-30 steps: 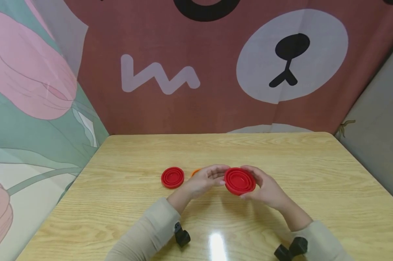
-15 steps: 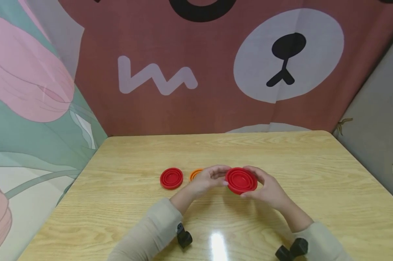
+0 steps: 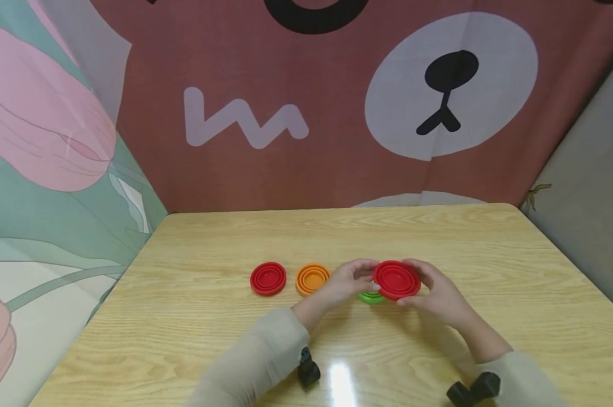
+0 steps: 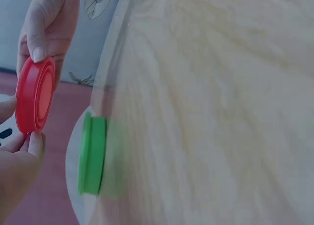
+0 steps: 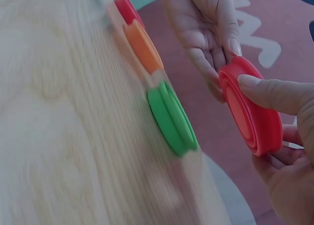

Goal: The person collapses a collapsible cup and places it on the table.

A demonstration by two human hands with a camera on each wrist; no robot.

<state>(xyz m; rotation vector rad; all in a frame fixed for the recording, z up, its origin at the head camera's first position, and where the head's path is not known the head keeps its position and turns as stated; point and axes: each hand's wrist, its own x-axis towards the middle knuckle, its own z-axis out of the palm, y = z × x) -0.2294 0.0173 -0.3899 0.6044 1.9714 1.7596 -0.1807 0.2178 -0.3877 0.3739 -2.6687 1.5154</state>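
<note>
Both hands hold a red collapsible cup point(image 3: 396, 280), folded flat with ringed folds, raised over the table. My left hand point(image 3: 344, 282) pinches its left edge between thumb and fingers. On the opposite edge my right hand point(image 3: 437, 293) grips it, thumb on the near side, as the right wrist view shows. Behind and below the held cup lies a flat green cup point(image 3: 371, 298), partly hidden by it and the left hand. Farther left are a flat orange cup point(image 3: 312, 278) and a second red cup point(image 3: 268, 278), in a row with the green one.
The wooden table point(image 3: 184, 339) reaches back to a curtain point(image 3: 337, 169) with a bear print. Black wrist cameras point(image 3: 308, 373) are strapped at both sleeves. A bright light reflection lies on the tabletop near the front.
Both hands have moved right together with the held red cup. The orange cup has come fully into sight beside the left hand, and the green cup now shows under the held one.
</note>
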